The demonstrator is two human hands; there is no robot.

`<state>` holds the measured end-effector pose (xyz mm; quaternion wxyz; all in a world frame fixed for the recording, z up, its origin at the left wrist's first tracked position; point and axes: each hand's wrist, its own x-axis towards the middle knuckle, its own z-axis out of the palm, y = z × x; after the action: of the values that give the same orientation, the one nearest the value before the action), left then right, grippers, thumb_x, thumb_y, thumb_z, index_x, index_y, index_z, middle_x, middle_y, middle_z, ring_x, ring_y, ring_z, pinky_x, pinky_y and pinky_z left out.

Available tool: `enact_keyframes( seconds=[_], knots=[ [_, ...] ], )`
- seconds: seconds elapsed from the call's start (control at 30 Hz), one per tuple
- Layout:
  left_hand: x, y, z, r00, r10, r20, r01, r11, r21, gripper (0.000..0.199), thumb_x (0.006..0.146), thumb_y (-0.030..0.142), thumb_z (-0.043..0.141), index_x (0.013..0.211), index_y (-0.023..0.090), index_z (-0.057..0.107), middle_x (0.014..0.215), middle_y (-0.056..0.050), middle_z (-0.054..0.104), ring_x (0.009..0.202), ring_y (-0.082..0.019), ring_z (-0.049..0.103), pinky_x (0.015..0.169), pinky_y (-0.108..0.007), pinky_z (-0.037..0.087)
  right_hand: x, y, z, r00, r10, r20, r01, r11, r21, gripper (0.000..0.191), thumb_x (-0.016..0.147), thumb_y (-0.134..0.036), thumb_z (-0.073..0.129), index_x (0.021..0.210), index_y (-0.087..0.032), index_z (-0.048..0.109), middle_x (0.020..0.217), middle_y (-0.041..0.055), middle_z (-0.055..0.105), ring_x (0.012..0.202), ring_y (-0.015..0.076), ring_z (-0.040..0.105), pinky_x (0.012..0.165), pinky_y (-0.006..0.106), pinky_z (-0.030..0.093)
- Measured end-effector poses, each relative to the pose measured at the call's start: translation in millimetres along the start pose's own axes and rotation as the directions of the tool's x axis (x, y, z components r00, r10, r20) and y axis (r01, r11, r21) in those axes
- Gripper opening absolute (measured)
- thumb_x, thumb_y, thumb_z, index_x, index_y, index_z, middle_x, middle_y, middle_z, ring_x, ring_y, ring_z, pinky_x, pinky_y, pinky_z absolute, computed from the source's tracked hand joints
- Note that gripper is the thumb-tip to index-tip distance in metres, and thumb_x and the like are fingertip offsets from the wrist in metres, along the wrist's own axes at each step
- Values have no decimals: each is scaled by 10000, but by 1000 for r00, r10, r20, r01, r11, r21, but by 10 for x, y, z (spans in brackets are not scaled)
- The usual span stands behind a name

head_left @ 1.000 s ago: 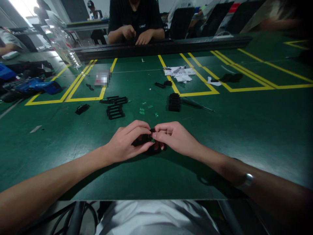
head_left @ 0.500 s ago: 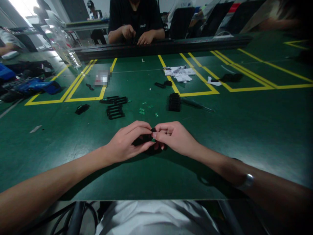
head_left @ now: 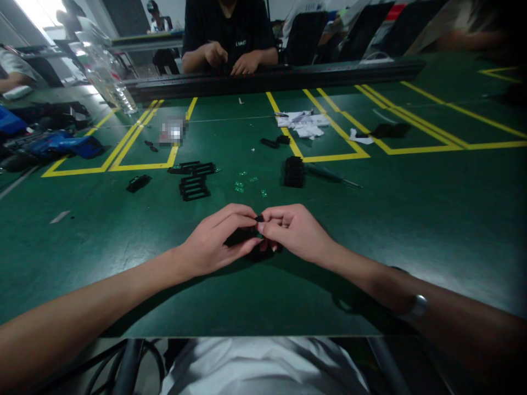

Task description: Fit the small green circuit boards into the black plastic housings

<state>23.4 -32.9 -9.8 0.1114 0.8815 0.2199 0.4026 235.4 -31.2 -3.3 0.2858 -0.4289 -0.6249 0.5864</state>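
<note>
Between my two hands is a small black plastic part [head_left: 259, 219] with a bit of green circuit board showing at its lower edge; most of it is hidden by fingers. My left hand [head_left: 224, 238] grips it from the left, thumb below and fingers above. From the right, my right hand [head_left: 292, 230] pinches it between thumb and curled fingers. Just beyond lie several small green circuit boards [head_left: 239, 187]. To their left are several black rectangular frames [head_left: 194, 187], and to their right a stack of black parts [head_left: 293, 171].
A screwdriver [head_left: 333, 176] lies beside the stack. A lone black part [head_left: 139, 183] sits left of the frames. Crumpled white paper [head_left: 304, 124] and plastic bottles [head_left: 123, 99] are farther back. A person [head_left: 230, 38] sits across the green table [head_left: 263, 307], behind a long black rail [head_left: 272, 81].
My left fingers and thumb have shifted very slightly to the right on the black part, and less of the green board shows. Otherwise the scene looks the same.
</note>
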Motion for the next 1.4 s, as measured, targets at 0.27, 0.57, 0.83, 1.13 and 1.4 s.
enact_keyframes(
  seconds=[0.27, 0.57, 0.83, 1.13, 1.4],
  knots=[
    [4, -10, 4, 1000, 15, 4, -15, 1000, 2, 306, 864, 163, 719, 1143, 134, 598, 1096, -128, 669, 1015, -173, 663, 879, -296, 575, 4, -6, 4, 1000, 4, 1, -4, 1000, -3, 186, 882, -287, 610, 738, -172, 639, 614, -2, 683, 543, 107, 634, 503, 186, 480],
    [-3, -6, 11, 1000, 16, 2, -16, 1000, 6, 301, 886, 187, 698, 1165, 164, 587, 1101, -123, 677, 1010, -184, 672, 856, -321, 587, 7, -7, 6, 1000, 21, -4, -21, 1000, 3, 167, 873, -255, 593, 738, -174, 649, 610, 4, 689, 554, 120, 655, 508, 191, 492],
    [10, -4, 4, 1000, 26, -13, -26, 1000, 12, 308, 869, 177, 717, 1150, 145, 595, 1084, -122, 677, 1008, -180, 671, 862, -309, 585, -2, -48, -18, 999, 10, 42, -11, 1000, 28, 193, 891, -295, 612, 752, -166, 653, 623, 8, 694, 556, 112, 638, 516, 190, 484],
    [-3, -31, -52, 1000, 19, 24, -18, 1000, -6, 327, 865, 170, 717, 1166, 140, 593, 1117, -131, 675, 1048, -187, 658, 902, -322, 574, -5, -77, -59, 996, -26, 85, 20, 997, 77, 277, 922, -365, 613, 752, -152, 666, 630, 26, 694, 580, 140, 653, 537, 227, 504],
    [4, -35, -53, 999, 21, 40, -21, 1000, 5, 335, 861, 147, 699, 1176, 123, 589, 1123, -129, 674, 1072, -185, 649, 930, -312, 565, 22, -28, -55, 996, -46, 79, 43, 998, 36, 371, 951, -463, 596, 783, -142, 674, 630, 32, 698, 558, 124, 651, 507, 205, 492]
  ],
)
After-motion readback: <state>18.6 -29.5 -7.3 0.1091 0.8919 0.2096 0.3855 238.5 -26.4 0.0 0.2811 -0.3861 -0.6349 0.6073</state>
